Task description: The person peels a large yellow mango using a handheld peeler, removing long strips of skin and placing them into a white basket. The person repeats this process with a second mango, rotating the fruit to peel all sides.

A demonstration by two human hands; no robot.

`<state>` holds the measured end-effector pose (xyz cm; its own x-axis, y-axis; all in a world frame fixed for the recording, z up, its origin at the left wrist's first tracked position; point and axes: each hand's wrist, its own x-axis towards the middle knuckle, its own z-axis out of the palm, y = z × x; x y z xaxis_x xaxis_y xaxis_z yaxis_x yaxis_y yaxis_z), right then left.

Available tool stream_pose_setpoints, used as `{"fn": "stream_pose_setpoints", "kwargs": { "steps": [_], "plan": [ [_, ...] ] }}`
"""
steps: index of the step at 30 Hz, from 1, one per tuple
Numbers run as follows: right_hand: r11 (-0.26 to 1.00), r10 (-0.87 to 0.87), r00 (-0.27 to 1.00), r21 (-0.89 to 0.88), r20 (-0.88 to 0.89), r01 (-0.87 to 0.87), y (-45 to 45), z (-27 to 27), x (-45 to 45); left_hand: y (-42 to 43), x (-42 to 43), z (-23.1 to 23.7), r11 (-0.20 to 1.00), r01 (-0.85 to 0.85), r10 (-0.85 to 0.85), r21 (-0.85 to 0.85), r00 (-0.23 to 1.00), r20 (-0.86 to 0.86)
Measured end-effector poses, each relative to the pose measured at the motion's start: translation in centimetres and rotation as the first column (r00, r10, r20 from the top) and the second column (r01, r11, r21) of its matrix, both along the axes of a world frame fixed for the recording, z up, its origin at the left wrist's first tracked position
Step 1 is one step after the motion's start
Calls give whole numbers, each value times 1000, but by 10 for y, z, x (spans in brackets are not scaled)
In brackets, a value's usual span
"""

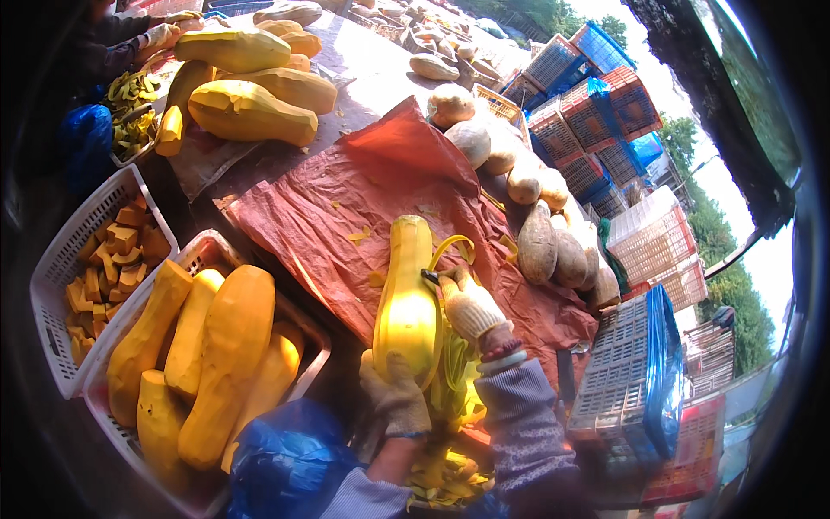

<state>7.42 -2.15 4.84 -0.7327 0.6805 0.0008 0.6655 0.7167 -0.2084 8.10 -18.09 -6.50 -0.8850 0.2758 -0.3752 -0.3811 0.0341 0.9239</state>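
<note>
A peeled yellow squash with a long neck [407, 311] lies lengthwise before me, its far end on a red plastic sheet [311, 220]. My left hand [397, 392], in a knit work glove, grips its near, bulbous end. My right hand [468, 301], gloved too, holds a small dark-tipped peeler [430, 276] against the squash's right side. A curled strip of yellow peel [457, 243] rises from the tool. More long peels [457, 370] hang beneath my right wrist, above a heap of peelings [450, 480].
Peeled squashes fill a crate [311, 376] at left, beside a crate of cut chunks [55, 344]. Several yellow squashes [253, 110] lie at upper left, near another person's gloved hands [162, 32]. Unpeeled squashes [537, 243] line the sheet's right edge; stacked crates [626, 370] stand beyond.
</note>
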Motion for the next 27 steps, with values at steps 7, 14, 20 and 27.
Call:
{"fn": "stream_pose_setpoints", "kwargs": {
  "steps": [7, 14, 20, 27],
  "plan": [
    [411, -605, 783, -785, 145, 464, -121, 61, 98, -10, -7, 36, 967, -80, 24, 241, 974, 226],
    [930, -359, 917, -148, -176, 336, 52, 10, -81, -3, 3, 12, 994, -40, 32, 101, 996, 79],
    [952, -284, 953, -85, 106, 294, 15, 1, -46, 1, 7, 6, 988, -66, 55, 137, 995, 82],
    [757, -357, 913, -511, 198, 407, -175, 19, 134, -2, 2, 5, 999, -16, 14, 36, 998, 60]
  ]
}}
